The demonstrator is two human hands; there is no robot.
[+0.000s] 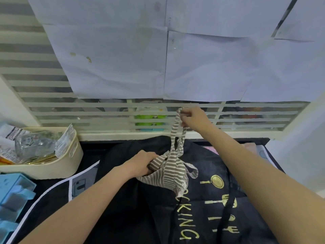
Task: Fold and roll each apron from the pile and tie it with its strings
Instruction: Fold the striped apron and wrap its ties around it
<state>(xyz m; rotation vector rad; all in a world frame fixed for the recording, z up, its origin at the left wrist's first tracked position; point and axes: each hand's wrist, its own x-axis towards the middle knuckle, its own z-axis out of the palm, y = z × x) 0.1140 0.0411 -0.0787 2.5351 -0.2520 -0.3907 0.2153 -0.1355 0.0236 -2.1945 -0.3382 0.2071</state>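
Black apron (202, 217): yellow block letters, partly readable, "KING" plus partial "C" or "O" above (start hidden under striped apron (172, 175)). Yellow plate, fork and spoon symbols beside letters. Packets in cream basket (52, 166): printed labels, too blurred to read. Wall papers (158, 50): faint marks, illegible.

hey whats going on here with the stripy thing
A person is tying up a rolled grey-and-white striped apron. The left hand grips the bundle against a black apron with gold cutlery print that lies spread beneath it. The right hand pinches the striped strings and holds them pulled up taut above the roll. The knot does not look finished. A cream basket of packets sits to the left.
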